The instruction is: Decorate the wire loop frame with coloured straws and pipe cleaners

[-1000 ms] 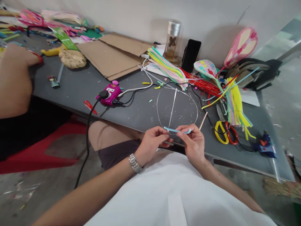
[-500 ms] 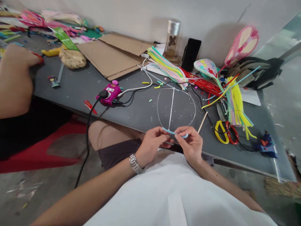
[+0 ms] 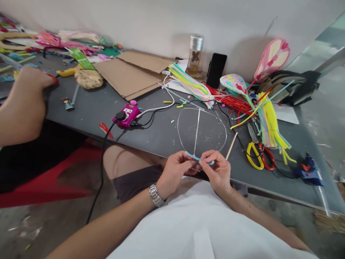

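A rounded wire frame [image 3: 197, 131] with a straight bar down its middle extends from my hands over the table's front edge. My left hand [image 3: 174, 171], a metal watch on its wrist, is closed with thumb and fingers pinching the near end of the frame. Along that near end lies a short light blue pipe cleaner [image 3: 192, 155]. My right hand [image 3: 217, 169] pinches the pipe cleaner near its right end, against the wire. The fingers partly hide where wire and pipe cleaner meet.
Scissors [image 3: 254, 156], a glue gun [image 3: 309, 171] and a wooden stick [image 3: 231, 145] lie to the right. Behind are pipe cleaner bundles [image 3: 192, 84], a bottle [image 3: 196, 54] and a phone [image 3: 217, 68]. A purple power socket [image 3: 128, 116] and another person's arm [image 3: 24, 104] are left.
The view has tilted slightly, so the table's things sit a little lower. My hands keep their pinch on the frame and the blue pipe cleaner, with only small finger shifts.
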Available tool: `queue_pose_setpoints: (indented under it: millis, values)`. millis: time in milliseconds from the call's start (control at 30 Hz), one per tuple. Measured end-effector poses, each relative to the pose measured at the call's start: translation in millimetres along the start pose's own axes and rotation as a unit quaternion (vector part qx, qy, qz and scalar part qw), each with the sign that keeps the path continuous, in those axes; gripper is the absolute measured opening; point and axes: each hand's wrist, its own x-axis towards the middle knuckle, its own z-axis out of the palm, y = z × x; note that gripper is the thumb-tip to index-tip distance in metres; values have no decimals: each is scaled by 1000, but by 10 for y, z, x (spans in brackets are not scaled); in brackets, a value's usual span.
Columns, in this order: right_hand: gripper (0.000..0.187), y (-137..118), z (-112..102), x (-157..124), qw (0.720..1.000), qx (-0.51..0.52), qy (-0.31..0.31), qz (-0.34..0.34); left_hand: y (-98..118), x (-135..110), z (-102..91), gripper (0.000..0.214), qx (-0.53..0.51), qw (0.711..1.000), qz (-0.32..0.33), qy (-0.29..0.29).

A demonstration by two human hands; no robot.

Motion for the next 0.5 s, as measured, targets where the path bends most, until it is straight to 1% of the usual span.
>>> queue_pose_setpoints:
  millis: [267,400,500]
  values:
    - [14,39,-44,-19,1000,-23,5,3,-46,-15,-29,24,-4,1000,19,-23]
    - [14,34,-56,-18,1000,-28,2,-6,-31,-30,-22,33,-2,1000,14,-14]
    - [13,19,-59,-20,1000,-22,-7,1,-12,-42,-8,34,-4,1000,13,-12]
